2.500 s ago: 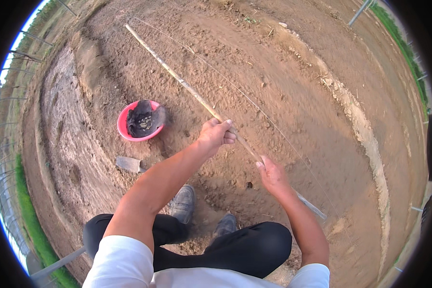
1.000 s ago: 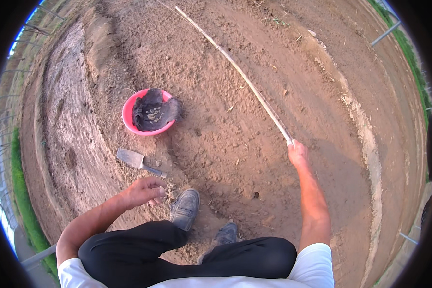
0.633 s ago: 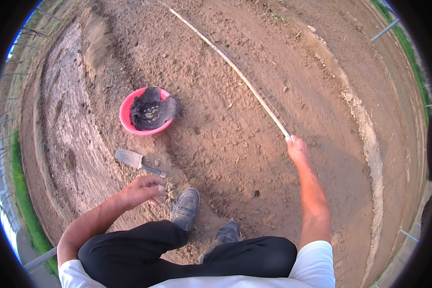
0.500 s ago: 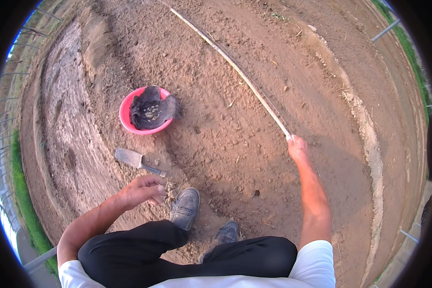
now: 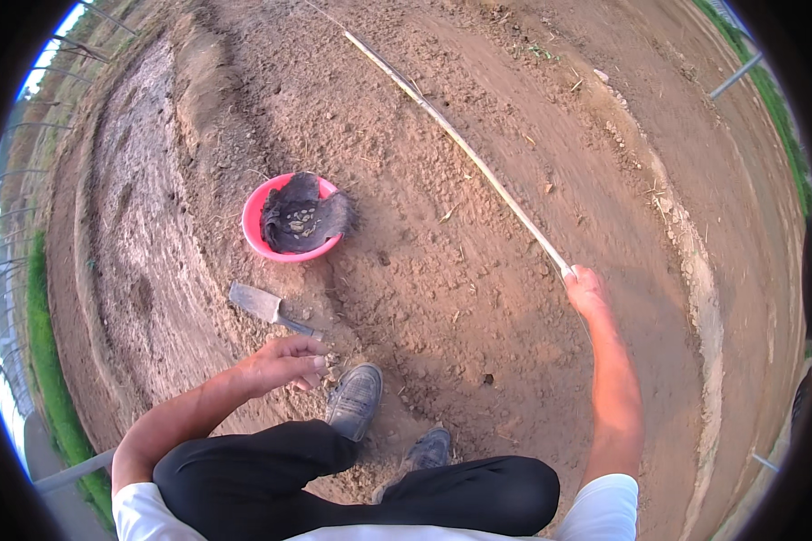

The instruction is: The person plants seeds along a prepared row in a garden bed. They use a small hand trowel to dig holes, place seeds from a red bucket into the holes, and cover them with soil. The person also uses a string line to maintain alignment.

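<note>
My right hand [image 5: 588, 290] is wrapped round the near end of a long, pale, thin stick [image 5: 465, 149], which slants away over the soil to the far left. My left hand [image 5: 284, 365] hovers by my left shoe, fingers curled and the thumb near the index finger; what they hold, if anything, cannot be made out. Just beyond it a trowel [image 5: 255, 302] lies on the ground, its handle toward that hand. Farther off sits a pink bowl [image 5: 253, 236] with a dark cloth [image 5: 329, 216] draped inside. Several small pale pieces, perhaps seeds, rest on the cloth [image 5: 303, 221].
Loose brown soil [image 5: 478, 316] with clods and straw bits surrounds me. My left shoe [image 5: 354, 401] and right shoe [image 5: 429, 448] stand on it. A raised soil ridge [image 5: 209, 108] runs along the left, a pale ridge [image 5: 695, 261] along the right. Green grass [image 5: 54, 379] edges the far left.
The view has shifted slightly, so the bowl, trowel and stick appear lower and farther right. My right hand keeps its grip on the stick; my left hand stays curled by the trowel.
</note>
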`<state>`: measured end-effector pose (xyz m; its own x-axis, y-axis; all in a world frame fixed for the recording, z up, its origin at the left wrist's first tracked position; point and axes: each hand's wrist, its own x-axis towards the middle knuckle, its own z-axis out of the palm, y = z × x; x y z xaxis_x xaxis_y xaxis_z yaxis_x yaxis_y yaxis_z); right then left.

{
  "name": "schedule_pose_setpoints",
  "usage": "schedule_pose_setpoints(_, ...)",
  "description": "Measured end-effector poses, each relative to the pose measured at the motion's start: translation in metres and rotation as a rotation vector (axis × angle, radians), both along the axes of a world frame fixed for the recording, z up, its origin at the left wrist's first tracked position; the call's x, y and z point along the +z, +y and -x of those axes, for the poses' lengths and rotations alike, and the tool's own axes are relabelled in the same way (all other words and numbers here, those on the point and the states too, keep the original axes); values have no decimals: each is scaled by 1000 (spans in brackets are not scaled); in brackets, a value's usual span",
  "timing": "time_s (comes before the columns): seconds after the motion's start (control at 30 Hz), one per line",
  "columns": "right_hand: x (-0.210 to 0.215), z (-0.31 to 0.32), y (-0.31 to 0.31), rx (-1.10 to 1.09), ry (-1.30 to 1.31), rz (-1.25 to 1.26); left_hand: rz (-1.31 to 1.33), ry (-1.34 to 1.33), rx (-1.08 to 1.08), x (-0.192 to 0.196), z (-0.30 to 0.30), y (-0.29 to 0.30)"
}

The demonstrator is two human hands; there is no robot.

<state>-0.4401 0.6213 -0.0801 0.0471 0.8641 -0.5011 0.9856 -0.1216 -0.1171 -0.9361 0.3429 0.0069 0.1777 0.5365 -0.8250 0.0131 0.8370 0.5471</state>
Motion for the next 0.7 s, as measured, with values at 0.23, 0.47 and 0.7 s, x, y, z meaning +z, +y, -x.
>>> schedule_pose_setpoints(0.23,74,-7,15,143,62,-143,-18,-39,-6,-1,-12,11)
schedule_pose_setpoints(0.47,194,36,36,320,-112,-196,-69,-55,-44,-11,-19,10)
schedule_pose_setpoints(0.7,224,31,47,443,239,31,-133,-112,-56,-2,-46,28)
